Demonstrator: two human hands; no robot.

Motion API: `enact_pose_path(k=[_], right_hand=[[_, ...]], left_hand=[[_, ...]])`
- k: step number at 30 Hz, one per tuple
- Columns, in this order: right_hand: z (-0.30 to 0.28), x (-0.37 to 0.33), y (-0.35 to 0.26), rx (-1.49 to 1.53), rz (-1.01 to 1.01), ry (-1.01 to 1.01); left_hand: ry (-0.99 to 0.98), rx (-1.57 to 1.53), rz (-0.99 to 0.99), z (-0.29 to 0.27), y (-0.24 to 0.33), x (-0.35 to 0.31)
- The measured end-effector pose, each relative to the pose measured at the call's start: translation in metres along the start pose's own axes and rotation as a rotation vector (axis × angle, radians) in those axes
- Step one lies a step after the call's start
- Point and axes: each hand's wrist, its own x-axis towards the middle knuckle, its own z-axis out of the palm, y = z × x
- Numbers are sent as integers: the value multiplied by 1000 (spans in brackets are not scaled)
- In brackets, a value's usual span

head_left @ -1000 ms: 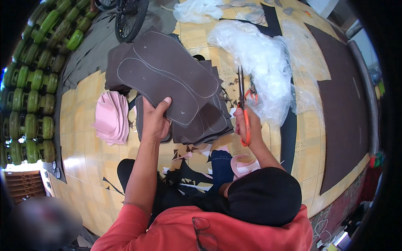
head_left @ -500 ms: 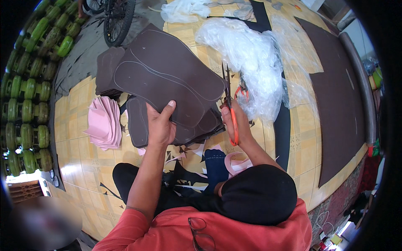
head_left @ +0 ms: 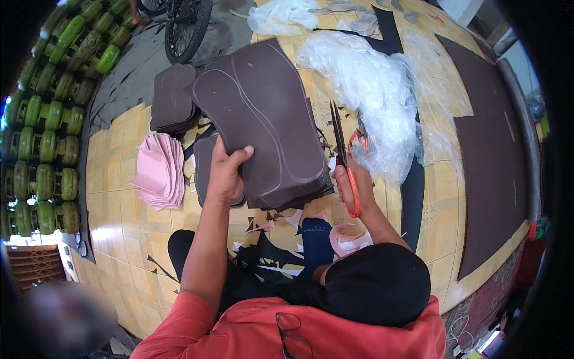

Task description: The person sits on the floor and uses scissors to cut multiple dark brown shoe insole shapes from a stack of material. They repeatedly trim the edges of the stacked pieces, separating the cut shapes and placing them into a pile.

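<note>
A dark brown sheet with pale curved sole outlines drawn on it is pinched along its near left edge by my left hand, thumb on top. To the right of the sheet, my right hand grips a pair of scissors by the orange handles. Their dark blades point up and away, nearly together, apart from the sheet. Beneath the held sheet lies a pile of similar brown pieces, partly hidden. Another brown stack sits at the far left, beyond a stack of pink pieces.
Crumpled clear plastic lies ahead to the right, with another pair of orange-handled scissors beside it. A large brown sheet covers the tiles at far right. Scraps lie near my legs. Green cylinders line the left; a bicycle wheel stands ahead.
The held sheet has turned clockwise, its right end swinging toward me. The scissors have come away from its edge, and their blades have drawn closer together. Both hands keep their hold.
</note>
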Motion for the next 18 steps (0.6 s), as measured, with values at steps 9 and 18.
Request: enact_pose_path(k=[9, 18], right_hand=[[-11, 15, -10, -39, -131, 124], [-8, 9, -7, -16, -225, 150]], left_hand=[[-184, 214, -270, -15, 4, -13], [-197, 284, -396, -17, 5, -18]])
